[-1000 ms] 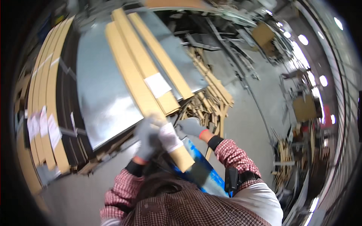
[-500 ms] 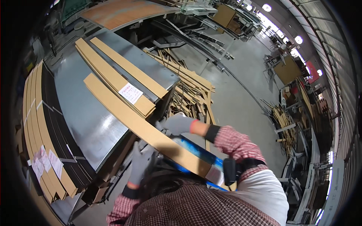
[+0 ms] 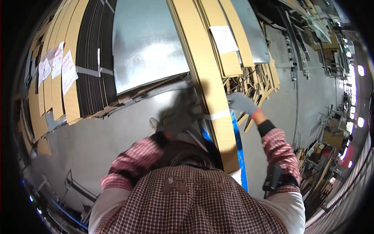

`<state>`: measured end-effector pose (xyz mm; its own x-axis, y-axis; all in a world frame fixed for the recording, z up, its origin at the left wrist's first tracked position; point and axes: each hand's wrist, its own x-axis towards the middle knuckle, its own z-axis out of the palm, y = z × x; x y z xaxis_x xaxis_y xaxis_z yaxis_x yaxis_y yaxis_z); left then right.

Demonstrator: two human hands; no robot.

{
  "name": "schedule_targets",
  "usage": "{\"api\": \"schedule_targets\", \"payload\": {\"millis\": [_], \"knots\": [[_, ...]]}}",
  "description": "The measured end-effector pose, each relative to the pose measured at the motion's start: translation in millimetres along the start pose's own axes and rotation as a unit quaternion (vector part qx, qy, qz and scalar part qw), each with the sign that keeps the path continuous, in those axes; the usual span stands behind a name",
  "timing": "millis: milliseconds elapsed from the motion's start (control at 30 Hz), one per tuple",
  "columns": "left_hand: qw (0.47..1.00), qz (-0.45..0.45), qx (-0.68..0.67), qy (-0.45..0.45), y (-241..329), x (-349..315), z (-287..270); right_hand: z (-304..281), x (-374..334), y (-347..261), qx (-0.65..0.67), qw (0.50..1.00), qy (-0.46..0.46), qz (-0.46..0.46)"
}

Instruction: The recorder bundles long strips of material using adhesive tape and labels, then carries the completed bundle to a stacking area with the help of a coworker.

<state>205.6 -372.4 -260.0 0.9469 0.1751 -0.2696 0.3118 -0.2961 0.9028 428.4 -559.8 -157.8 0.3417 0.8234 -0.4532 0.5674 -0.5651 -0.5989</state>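
Note:
A long stack of tan board strips (image 3: 219, 93) runs from the metal-topped table towards my body, with a pale band (image 3: 217, 115) across it. My right hand (image 3: 243, 104), in a grey glove, is at the stack's right edge beside the band. Its fingers stretch towards the edge; their tips are hard to make out. On the other side, my left hand (image 3: 181, 115) is gloved, dark and smeared by motion, close to the stack's left edge. Its fingers cannot be made out. A blue surface (image 3: 238, 150) shows under the near part of the stack.
The shiny metal tabletop (image 3: 150, 43) bears more tan strips with a white paper label (image 3: 224, 39). Banded tan and black strips (image 3: 91, 58) stand at the left. Scrap strips (image 3: 269, 74) lie in a heap at the right. Grey floor (image 3: 97, 142) shows below the table.
The view has swung round, so the stack now runs nearly straight away from me. A pale band now shows across it. My hands are now on opposite sides of the stack.

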Motion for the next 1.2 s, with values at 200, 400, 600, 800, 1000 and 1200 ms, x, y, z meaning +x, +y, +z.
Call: {"api": "schedule_targets", "payload": {"millis": [200, 400, 600, 800, 1000, 1200], "knots": [[0.938, 0.255, 0.151, -0.178, -33, 58, 23, 40, 12, -21, 0.153, 0.959, 0.202, 0.129], [0.937, 0.265, 0.220, -0.060, -19, -3, -10, 65, -51, -158, -0.183, 0.914, 0.318, 0.172], [0.945, 0.237, -0.127, -0.188, 78, -32, -66, 87, -55, -140, -0.188, 0.896, 0.350, 0.199], [0.978, 0.164, 0.111, -0.061, 152, 8, -6, 10, -105, -151, 0.475, 0.816, 0.285, 0.165], [0.956, 0.212, 0.196, -0.048, 146, 8, -6, -35, -80, -126, -0.006, 0.995, 0.076, 0.056], [0.838, 0.336, 0.424, 0.069, 151, 17, 21, -36, -18, -21, -0.266, 0.961, -0.055, -0.045]]}}
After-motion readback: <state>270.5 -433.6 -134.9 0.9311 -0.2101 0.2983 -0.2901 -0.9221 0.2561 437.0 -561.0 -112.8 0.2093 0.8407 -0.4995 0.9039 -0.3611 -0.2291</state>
